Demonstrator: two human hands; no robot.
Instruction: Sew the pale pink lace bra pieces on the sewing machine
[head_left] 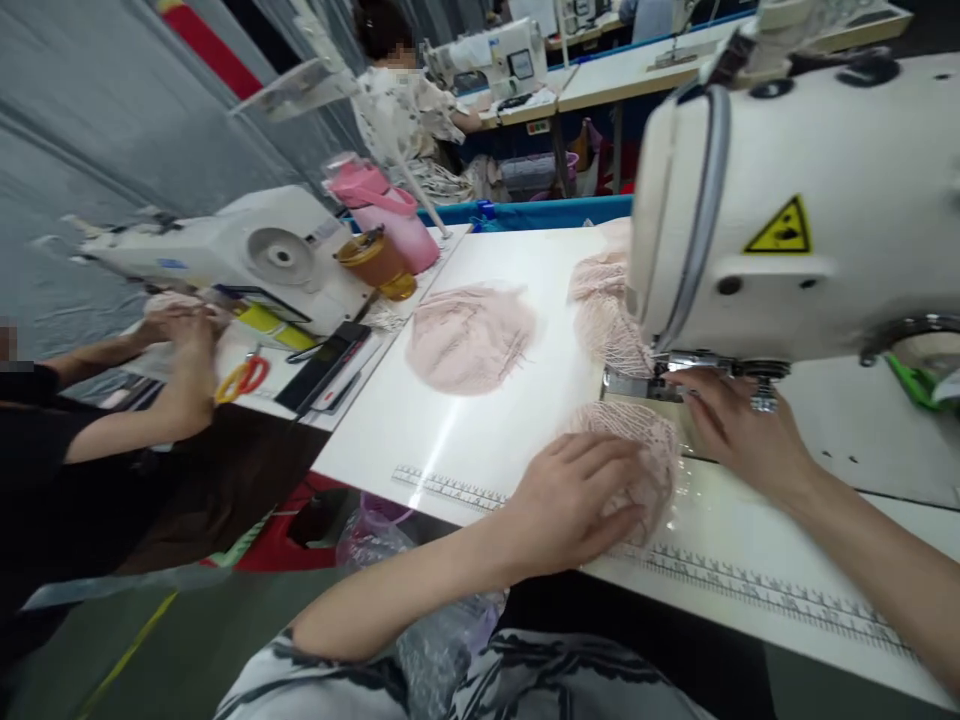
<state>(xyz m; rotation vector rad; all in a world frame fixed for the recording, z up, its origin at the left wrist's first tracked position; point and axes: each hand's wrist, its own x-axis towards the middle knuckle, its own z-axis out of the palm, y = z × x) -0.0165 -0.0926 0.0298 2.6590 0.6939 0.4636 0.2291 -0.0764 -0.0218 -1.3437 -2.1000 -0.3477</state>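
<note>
Lace (660, 470) in pale pink, sheer and openwork, lies on the white sewing table (375, 440) just in front of the presser foot (660, 380) of a white sewing machine (810, 200). Its mesh carries fine, curving, paler lines; the outer edge looks rounded, and the near part is thin enough for the tabletop to show through. The left hand (577, 500) rests palm down over its left side, four fingers close together and slightly bent, the thumb spread away from them with lace showing in between. The right hand (750, 420) is at the presser foot, its fingers bent and reaching in beside the metal parts; whether they pinch anything cannot be told.

Behind the foot, a bunched heap of similar pink lace (607, 310) sits gathered in soft folds, partly hidden by the machine head. Farther left, well apart from both hands, a roughly round pile of pink fabric (469, 340) lies wrinkled, with uneven edges. A printed ruler strip (450, 487) runs along the table's near edge, passing below the left hand. At the neighbouring machine (262, 250), a co-worker's hands (184, 318) are close together at some pale cloth, near orange-handled scissors (244, 378).
</note>
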